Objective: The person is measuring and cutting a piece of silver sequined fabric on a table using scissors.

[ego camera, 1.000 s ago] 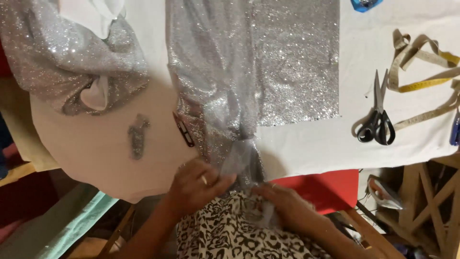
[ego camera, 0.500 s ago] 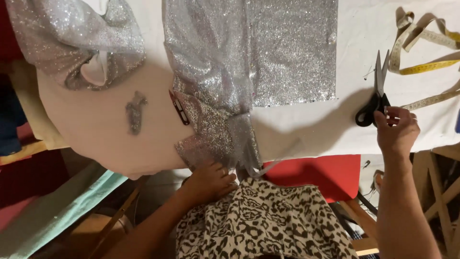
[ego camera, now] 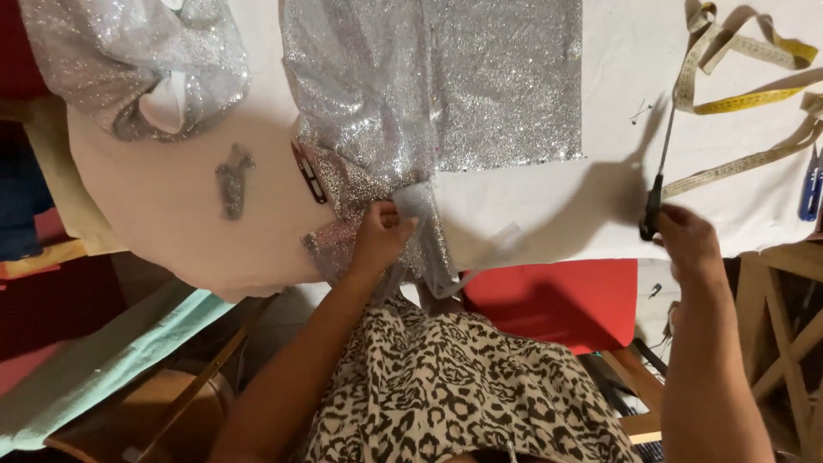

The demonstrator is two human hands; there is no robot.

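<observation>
Our left hand [ego camera: 377, 236] has its grip closed on the lower edge of the silver glitter fabric [ego camera: 429, 94], which lies spread on the white surface [ego camera: 557, 206]; our right hand [ego camera: 686, 240] grips the scissors [ego camera: 658, 184] shut-fisted, just below the measuring tape [ego camera: 741, 103]

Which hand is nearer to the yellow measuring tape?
The right hand: holding the scissors, it sits just below the measuring tape. The left hand is far to the tape's left, gripping the silver glitter fabric.
</observation>
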